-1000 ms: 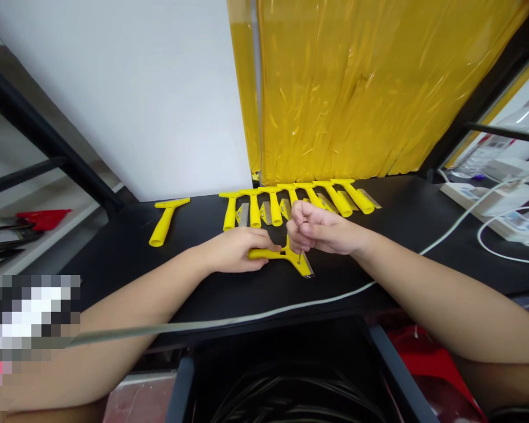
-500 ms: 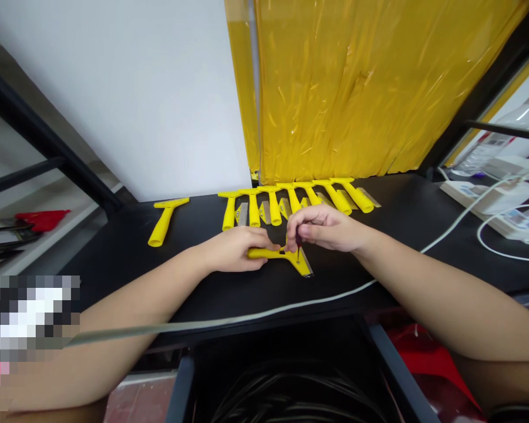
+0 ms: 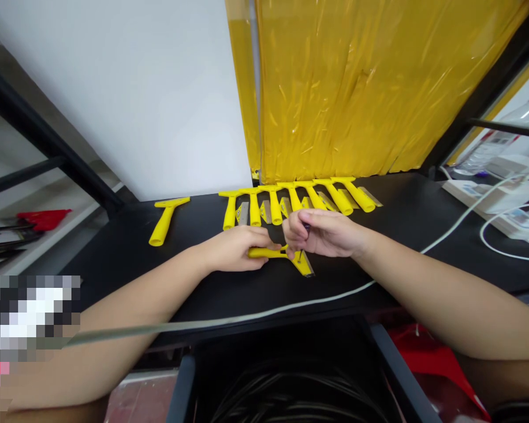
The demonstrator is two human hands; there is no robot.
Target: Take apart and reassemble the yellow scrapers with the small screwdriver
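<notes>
A yellow scraper (image 3: 300, 264) with a metal blade along its edge lies on the black tabletop. My left hand (image 3: 240, 249) is closed around its handle and presses it down. In my right hand (image 3: 315, 232) a small dark-handled screwdriver (image 3: 306, 230) is gripped, its shaft pointing down at a screw on the scraper's head. My fingers partly hide the screwdriver's handle. Behind my hands stands a row of several yellow scraper handles (image 3: 254, 210), with loose blade pieces (image 3: 243, 214) between them. One more yellow handle (image 3: 161, 226) lies apart at the left.
A white cable (image 3: 291, 306) runs across the table's front edge. White power strips (image 3: 489, 205) and a plastic bottle (image 3: 502, 138) are at the right. Below is an open drawer (image 3: 180, 388). Yellow wrapping (image 3: 357, 88) and a white panel (image 3: 158, 100) rise behind.
My right hand has turned slightly and the screwdriver tilts more, its handle now farther right. My left hand and the scraper have stayed in place.
</notes>
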